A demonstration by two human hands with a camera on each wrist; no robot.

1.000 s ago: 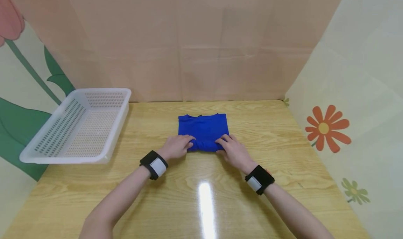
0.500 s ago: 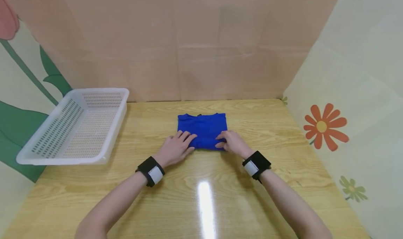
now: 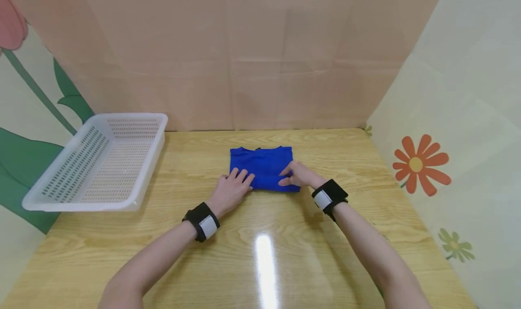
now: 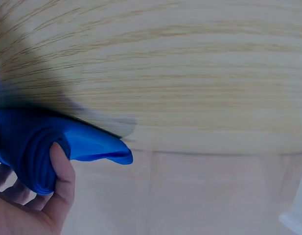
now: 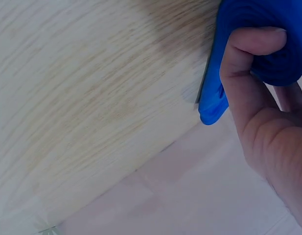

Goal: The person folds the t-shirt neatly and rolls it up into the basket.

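A blue T-shirt (image 3: 262,164) lies folded on the table, its neckline at the far edge and its near edge rolled up. At the left end of the roll is my left hand (image 3: 229,192), fingers spread over the top. The left wrist view shows a digit of that hand (image 4: 58,196) against the coiled end of the shirt (image 4: 40,156), with other fingers around it. My right hand (image 3: 302,175) grips the roll's right end between thumb and fingers. In the right wrist view, the right hand's thumb (image 5: 253,41) presses the spiral of the shirt (image 5: 278,63).
On the left stands a white perforated plastic basket (image 3: 138,182), with nothing visible inside. The wood-grain table (image 3: 195,263) ends at a pinkish-tan covered wall (image 3: 260,73). A flower-printed panel (image 3: 460,119) borders the right side.
The shirt's near edge has been rolled slightly farther from me and looks smoother. My left fingers have spread out over the roll; my right hand has shifted slightly forward.
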